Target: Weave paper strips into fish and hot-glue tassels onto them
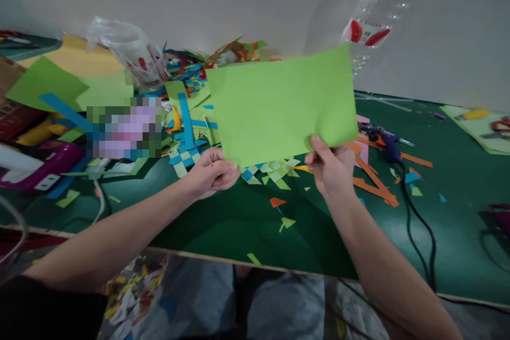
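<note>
A plain light-green sheet of paper is held up above the table, tilted toward me. My left hand pinches its lower left corner between thumb and curled fingers. Along the lower right edge, my right hand grips it with the thumb in front and the fingers mostly behind. Under and behind the sheet lie woven green-and-blue paper pieces, partly hidden by it. Blue paper strips lie left of the sheet, past my left hand.
On the green table, a glue gun with a black cord and orange strips lie at right. A clear plastic bottle stands behind. At left are a bagged cup and a purple device. Scraps fill a bag below the table edge.
</note>
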A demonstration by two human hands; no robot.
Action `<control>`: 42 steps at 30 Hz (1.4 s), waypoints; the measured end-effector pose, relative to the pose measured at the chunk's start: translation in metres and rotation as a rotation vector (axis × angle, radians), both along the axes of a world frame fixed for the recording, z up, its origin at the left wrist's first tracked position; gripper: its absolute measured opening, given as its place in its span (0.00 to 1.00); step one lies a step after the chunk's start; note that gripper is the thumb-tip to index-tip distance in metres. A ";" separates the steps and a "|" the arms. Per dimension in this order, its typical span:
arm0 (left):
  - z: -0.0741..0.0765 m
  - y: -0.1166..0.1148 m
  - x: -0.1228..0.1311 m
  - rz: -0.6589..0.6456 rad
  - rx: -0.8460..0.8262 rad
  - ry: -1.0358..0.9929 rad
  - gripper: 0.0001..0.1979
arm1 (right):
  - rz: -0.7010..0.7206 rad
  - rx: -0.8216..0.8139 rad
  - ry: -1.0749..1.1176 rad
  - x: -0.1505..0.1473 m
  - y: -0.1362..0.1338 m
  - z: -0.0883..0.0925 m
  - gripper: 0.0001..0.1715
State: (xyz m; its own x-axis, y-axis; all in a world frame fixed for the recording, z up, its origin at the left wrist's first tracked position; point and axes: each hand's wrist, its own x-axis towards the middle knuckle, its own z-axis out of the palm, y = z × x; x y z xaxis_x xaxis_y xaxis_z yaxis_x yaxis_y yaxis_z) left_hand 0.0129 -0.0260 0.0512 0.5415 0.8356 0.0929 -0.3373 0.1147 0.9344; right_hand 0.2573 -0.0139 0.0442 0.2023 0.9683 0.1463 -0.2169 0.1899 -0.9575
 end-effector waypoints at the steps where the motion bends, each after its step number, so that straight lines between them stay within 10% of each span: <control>1: 0.000 0.000 0.000 -0.006 -0.001 -0.007 0.26 | -0.003 0.001 0.000 0.000 0.000 0.000 0.17; 42: -0.003 0.005 -0.004 0.151 -0.031 0.044 0.23 | -0.235 0.124 -0.064 0.019 0.013 0.002 0.16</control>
